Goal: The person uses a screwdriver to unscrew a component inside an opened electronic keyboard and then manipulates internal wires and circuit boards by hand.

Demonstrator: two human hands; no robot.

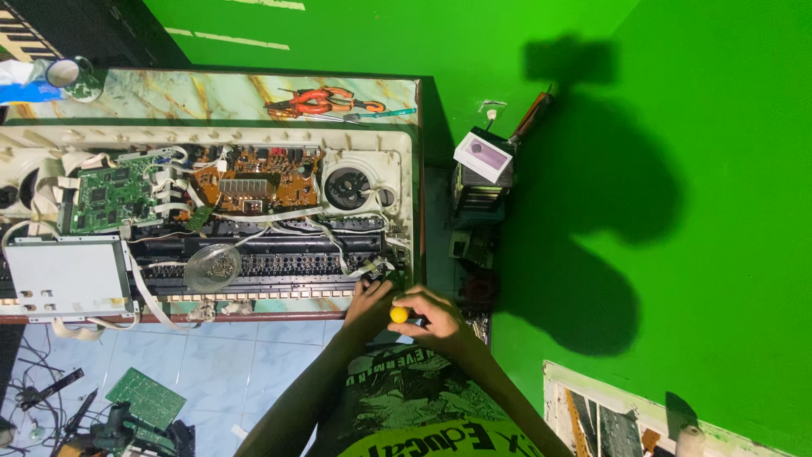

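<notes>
yellow screwdriver (pixel 398 314), two hands, one keyboard (pixel 254 211)

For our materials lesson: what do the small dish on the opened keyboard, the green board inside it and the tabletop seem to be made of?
Dish: probably clear glass or plastic; see-through, with bright glints.
Green board: looks like rigid circuit board, matte green, studded with dark chips.
Tabletop: glossy marble-patterned surface, perhaps laminate; veined and shiny.
</notes>
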